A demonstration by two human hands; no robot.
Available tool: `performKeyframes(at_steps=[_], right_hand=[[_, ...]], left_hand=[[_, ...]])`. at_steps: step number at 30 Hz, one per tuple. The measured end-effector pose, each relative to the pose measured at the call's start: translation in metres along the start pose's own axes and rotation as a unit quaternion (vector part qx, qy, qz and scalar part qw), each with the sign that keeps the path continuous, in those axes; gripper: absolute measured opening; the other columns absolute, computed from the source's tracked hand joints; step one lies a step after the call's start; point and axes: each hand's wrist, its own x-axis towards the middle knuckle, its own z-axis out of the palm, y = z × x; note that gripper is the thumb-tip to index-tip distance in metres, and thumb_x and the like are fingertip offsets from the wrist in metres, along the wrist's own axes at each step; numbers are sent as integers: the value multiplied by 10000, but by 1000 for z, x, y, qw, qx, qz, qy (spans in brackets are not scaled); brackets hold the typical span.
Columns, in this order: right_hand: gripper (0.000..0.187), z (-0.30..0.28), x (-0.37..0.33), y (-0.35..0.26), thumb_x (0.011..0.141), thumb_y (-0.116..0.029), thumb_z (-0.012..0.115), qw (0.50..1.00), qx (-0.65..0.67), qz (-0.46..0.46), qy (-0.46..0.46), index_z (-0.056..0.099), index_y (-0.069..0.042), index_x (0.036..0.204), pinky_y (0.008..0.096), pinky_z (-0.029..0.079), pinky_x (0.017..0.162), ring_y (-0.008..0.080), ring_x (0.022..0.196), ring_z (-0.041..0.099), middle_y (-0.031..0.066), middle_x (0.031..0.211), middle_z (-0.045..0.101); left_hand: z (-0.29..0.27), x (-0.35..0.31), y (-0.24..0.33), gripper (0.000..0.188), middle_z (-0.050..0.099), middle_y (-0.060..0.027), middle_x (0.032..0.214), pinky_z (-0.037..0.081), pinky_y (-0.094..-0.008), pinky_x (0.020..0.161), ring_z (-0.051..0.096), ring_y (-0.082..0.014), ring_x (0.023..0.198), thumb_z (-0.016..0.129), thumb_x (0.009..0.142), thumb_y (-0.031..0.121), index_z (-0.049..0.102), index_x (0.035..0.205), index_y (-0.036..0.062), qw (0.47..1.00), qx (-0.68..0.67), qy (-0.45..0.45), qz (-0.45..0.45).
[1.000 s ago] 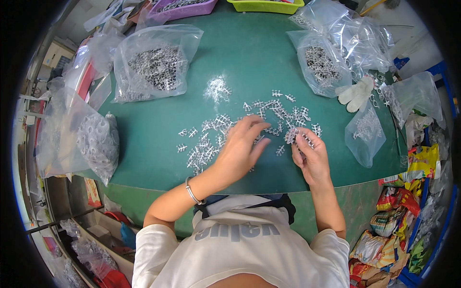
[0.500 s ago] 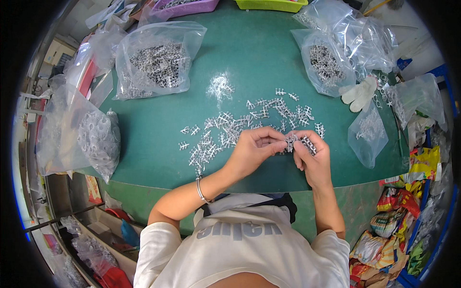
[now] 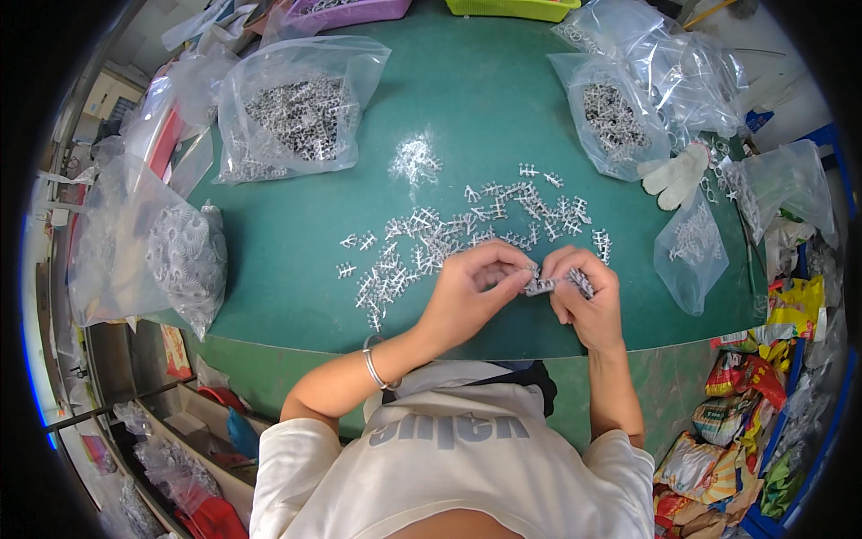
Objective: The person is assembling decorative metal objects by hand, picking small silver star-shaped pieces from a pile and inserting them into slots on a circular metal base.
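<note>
Both my hands meet over the near part of the green table, right of the middle. My left hand (image 3: 480, 286) pinches a small branched metal piece (image 3: 537, 286) between thumb and fingers. Curled around a cluster of similar metal pieces (image 3: 582, 284), my right hand (image 3: 588, 296) also touches the piece from its other side. Just beyond my fingers, many loose silvery branched pieces (image 3: 422, 235) lie scattered in an arc. A patch of white powder or tiny bits (image 3: 416, 160) lies farther off.
On the green table (image 3: 296, 269), a clear bag of metal pieces (image 3: 301, 121) stands at far left, a bag of patterned parts (image 3: 186, 256) nearer. At right lie another filled bag (image 3: 615, 117), a white glove (image 3: 675, 177) and a small bag (image 3: 693, 242). Purple (image 3: 359, 13) and yellow-green baskets (image 3: 512, 7) line the far edge.
My fingers have shifted slightly, and the piece between my hands now lies lower and more sideways. My hands have parted a little. The scattered pieces look the same.
</note>
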Motion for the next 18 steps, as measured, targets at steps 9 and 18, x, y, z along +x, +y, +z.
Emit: performKeyframes(at_steps=[9, 18], right_hand=[[15, -7, 1, 7, 831, 22, 576, 990, 123, 62, -27, 563, 16, 831, 180, 320, 416, 60, 486, 424, 94, 848, 539], [133, -7, 1, 10, 853, -138, 636, 915, 333, 221, -59, 585, -16, 857, 197, 313, 421, 73, 504, 433, 71, 856, 562]], left_hand=[[-1, -7, 2, 120, 605, -72, 908, 480, -237, 705, 571, -105, 791, 569, 879, 34, 590, 968, -44, 974, 183, -6, 133], [-4, -9, 3, 104, 595, -64, 883, 480, -237, 712, 574, -109, 794, 566, 875, 15, 592, 953, -49, 989, -98, -36, -108]])
